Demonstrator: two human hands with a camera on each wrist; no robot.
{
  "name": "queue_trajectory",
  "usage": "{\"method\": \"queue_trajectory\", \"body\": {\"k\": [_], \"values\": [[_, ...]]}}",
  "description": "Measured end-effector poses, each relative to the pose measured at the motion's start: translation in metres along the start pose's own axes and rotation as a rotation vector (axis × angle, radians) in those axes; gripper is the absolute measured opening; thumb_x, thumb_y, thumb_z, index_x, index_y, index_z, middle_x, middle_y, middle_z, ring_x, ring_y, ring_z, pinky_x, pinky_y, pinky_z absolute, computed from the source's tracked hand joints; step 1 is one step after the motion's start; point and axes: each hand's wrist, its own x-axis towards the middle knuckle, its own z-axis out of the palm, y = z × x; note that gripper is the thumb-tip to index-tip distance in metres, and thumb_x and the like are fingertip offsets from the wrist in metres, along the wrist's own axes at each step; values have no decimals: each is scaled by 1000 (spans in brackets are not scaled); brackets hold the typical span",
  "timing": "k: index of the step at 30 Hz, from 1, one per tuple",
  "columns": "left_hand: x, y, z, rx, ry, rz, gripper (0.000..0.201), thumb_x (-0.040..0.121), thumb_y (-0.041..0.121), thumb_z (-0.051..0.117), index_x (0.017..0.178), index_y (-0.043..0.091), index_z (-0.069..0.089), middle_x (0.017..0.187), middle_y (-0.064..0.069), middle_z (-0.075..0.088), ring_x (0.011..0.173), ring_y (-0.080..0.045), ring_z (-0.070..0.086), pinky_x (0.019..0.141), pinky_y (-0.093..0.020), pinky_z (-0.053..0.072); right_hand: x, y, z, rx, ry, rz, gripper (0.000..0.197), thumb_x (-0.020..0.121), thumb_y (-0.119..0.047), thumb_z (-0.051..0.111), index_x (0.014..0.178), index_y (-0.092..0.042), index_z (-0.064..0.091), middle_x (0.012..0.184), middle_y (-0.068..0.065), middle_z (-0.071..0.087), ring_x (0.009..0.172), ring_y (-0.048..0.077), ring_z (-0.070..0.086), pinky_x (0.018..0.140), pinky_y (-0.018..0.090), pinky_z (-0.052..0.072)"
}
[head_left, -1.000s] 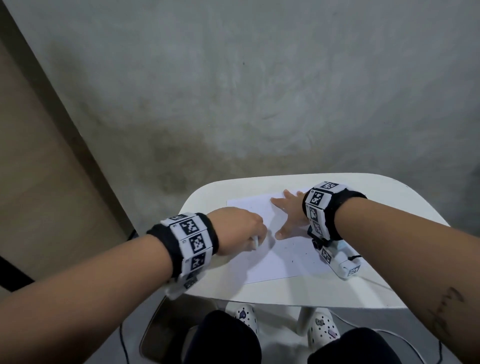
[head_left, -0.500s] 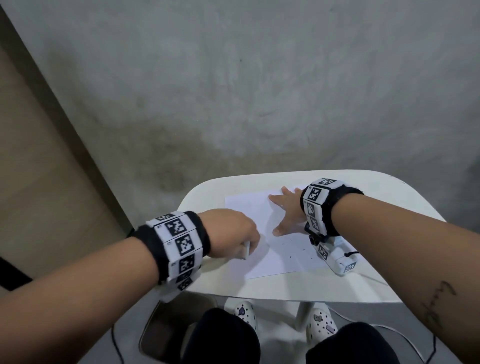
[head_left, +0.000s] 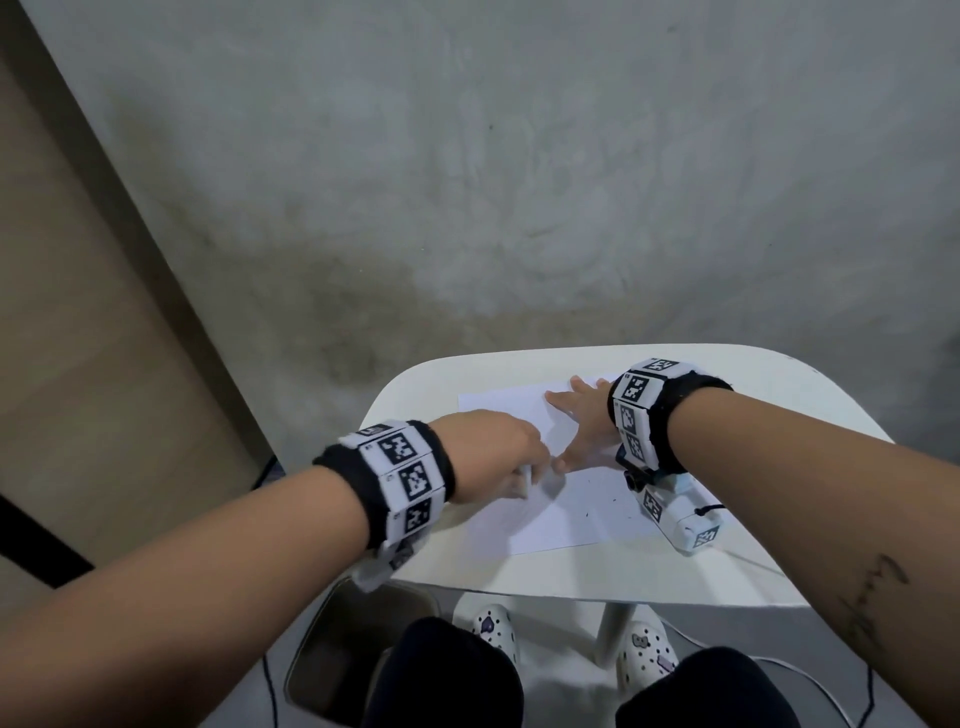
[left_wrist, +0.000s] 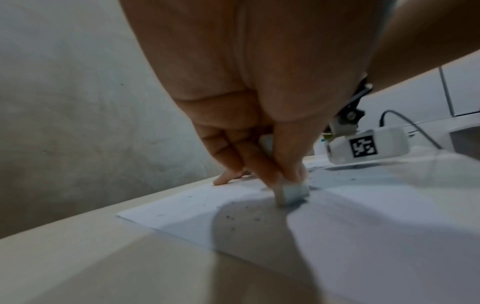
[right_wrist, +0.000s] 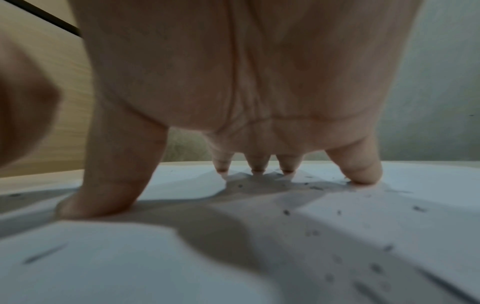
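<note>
Nearest the person, two dark-clad knees (head_left: 447, 675) are showing under the table's front edge, and a pair of white shoes (head_left: 493, 629) is sitting on the floor between them. The white table (head_left: 519, 577) is carrying a sheet of paper (head_left: 571, 519), which is lying flat in the middle of the top.

The left hand (head_left: 488, 452) is sitting over the left part of the sheet. Its fingers (left_wrist: 249, 156) are lying pressed together and, with the thumb, pinching a small pale eraser (left_wrist: 291, 193). The eraser is standing nearly upright, and its lower end is touching the paper.

Just beyond it and to the right, the right hand (head_left: 582, 421) is resting on the paper with its fingers (right_wrist: 361, 170) spread wide. The fingertips and the thumb are pressing down on the sheet, and the thumb tip is lying just beside the eraser. Dark crumbs (right_wrist: 285, 211) are lying scattered over the paper around both hands.

Farthest off, a stained grey wall (head_left: 519, 182) is rising behind the table.
</note>
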Motion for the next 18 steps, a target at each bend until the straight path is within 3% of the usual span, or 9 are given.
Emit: {"method": "queue_trajectory", "body": {"k": [2,7,13,18], "values": [[1,1,3,-4,48,4,13,92,19,58,103,22,65,104,5,60,93,-18,57,81,-31,44,-1,0,1,-8,13,-4,100,79,-64,55,153,-28,-1,160,7,-7,146,34,9,115,48,14],[-17,-7,8,15,-129,-13,15,88,18,59,100,21,67,100,5,64,91,-17,58,84,-37,48,5,3,-3,14,-42,6,105,75,-68,58,152,-32,-4,160,5,-13,147,34,5,116,50,11],[0,2,6,2,71,-14,15,93,22,58,107,22,62,106,4,58,92,-16,53,75,-25,35,5,2,-2,-3,-43,24,103,76,-67,56,152,-31,-4,160,6,-13,147,33,4,116,48,10],[-25,-5,16,-24,-102,17,13,89,19,59,100,19,66,95,9,55,83,-12,48,79,-30,43,10,5,-5,13,-77,14,111,68,-73,58,151,-36,-6,160,3,-15,147,33,5,116,50,12]]}}
